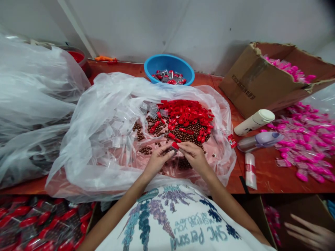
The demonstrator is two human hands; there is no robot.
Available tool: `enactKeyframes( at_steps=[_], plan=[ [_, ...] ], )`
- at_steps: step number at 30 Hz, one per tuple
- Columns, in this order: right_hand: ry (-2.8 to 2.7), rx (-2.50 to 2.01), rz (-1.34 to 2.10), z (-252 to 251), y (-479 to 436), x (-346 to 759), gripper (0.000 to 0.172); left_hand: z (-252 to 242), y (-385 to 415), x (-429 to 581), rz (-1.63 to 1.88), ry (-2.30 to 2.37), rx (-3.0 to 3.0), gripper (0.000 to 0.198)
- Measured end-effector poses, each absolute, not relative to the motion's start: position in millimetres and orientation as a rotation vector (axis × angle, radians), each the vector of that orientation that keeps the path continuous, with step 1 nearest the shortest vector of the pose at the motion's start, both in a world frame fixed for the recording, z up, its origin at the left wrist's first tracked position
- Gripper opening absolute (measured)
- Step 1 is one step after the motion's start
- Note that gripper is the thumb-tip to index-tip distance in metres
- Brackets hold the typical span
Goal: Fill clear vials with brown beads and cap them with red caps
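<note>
My left hand (161, 157) pinches a small clear plastic container, its body partly covered by my fingers. My right hand (193, 155) has its fingers closed on the red cap (175, 145) at the container's upper end. Both hands meet over a large translucent plastic bag (86, 146) spread on the table. Beyond them lies a heap of red plastic caps (187, 113). Round brown beads (146, 150) are scattered around and beneath my hands. Clear empty containers (115, 134) lie in the bag to the left.
A blue basin (148, 66) holding red-capped containers stands behind. At right are a cardboard box (243, 80), a white bottle (251, 123), a purple-lidded bottle (259, 140) and pink-capped pieces (306, 139). Another person's hand (309, 232) shows at lower right. Red-capped containers (39, 223) fill the lower left.
</note>
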State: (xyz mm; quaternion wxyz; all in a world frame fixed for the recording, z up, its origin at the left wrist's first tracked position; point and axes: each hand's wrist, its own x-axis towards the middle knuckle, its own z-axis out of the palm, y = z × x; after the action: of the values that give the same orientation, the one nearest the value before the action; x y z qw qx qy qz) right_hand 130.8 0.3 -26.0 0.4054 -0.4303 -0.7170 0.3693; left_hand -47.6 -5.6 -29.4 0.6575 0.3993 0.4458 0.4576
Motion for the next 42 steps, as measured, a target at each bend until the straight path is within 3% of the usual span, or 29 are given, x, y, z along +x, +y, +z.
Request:
enactKeyframes(
  at_steps=[3, 7, 9, 14, 17, 22, 24, 28, 34, 38, 42],
  plan=[
    [-1.991, -1.109, 0.783, -30.3, -0.6, 129.6, 0.034, -30.9, -3.7, -47.7, 1.048, 1.016, 0.914, 0.036],
    [-2.129, -1.173, 0.575, -39.1, -2.9, 122.7, 0.065, -38.0, -2.0, -44.9, 1.048, 0.987, 0.804, 0.039],
    [-2.127, -1.186, 0.534, -41.0, -4.2, 119.5, 0.064, -41.2, -1.4, -42.5, 1.034, 0.940, 0.683, 0.040],
    [-2.138, -1.120, 0.682, -37.2, -8.1, 116.3, 0.067, -42.8, -0.1, -35.0, 0.889, 0.880, 0.373, 0.051],
    [-1.926, -1.225, 0.892, -38.4, -10.9, 117.4, 0.073, -41.0, -0.1, -32.8, 0.904, 0.874, 0.329, 0.047],
    [-1.255, -1.366, 1.319, -46.4, -11.3, 117.5, 0.036, -38.6, -3.6, -34.5, 0.967, 0.835, 0.373, 0.044],
    [-1.112, -1.291, 1.355, -46.0, -10.7, 115.6, 0.031, -38.2, -5.2, -35.1, 0.947, 0.822, 0.383, 0.045],
    [-1.243, -1.237, 1.236, -41.4, -12.0, 112.8, 0.049, -38.2, -5.9, -34.5, 0.940, 0.848, 0.367, 0.044],
    [-1.997, -1.228, 0.886, -36.5, -13.5, 115.8, 0.090, -44.4, -5.2, -28.4, 0.899, 0.883, 0.276, 0.042],
    [-2.196, -1.167, 0.719, -35.4, -14.3, 113.3, 0.092, -49.5, -5.4, -25.1, 0.839, 0.914, 0.303, 0.056],
    [-2.238, -1.198, 0.622, -37.8, -15.8, 109.8, 0.086, -54.2, -6.7, -25.8, 0.868, 1.021, 0.361, 0.047]
  ],
)
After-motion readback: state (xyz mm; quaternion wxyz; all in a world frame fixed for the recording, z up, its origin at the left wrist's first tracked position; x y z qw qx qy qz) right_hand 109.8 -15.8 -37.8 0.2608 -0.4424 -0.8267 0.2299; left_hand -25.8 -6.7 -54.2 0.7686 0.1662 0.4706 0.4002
